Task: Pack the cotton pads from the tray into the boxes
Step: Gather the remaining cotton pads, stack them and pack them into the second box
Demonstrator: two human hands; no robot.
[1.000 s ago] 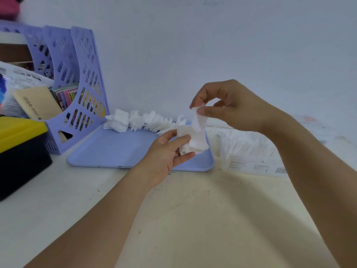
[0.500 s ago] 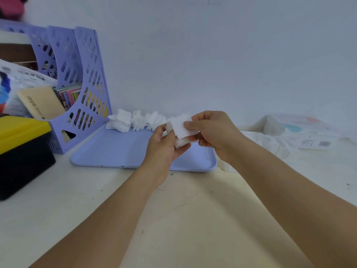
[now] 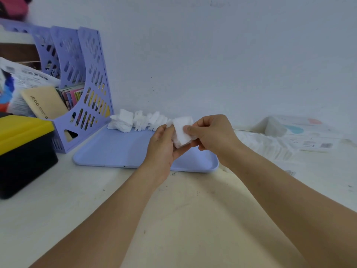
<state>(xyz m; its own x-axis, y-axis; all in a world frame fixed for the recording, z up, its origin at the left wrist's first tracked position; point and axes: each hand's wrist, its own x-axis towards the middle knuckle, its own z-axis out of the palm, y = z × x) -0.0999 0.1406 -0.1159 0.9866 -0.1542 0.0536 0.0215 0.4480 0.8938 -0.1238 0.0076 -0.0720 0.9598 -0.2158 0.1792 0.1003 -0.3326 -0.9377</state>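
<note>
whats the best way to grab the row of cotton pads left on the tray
Pinch the row of white square cotton pads at its open left end, coming from the front over the bare lilac plastic tray. The pads stand on edge against the wall, so squeeze along the row, faces together.

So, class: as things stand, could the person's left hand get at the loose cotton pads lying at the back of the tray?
Probably not straight away: the left hand holds a stack of pads together with the right hand. Nothing blocks the way across the tray to the loose pads.
</note>
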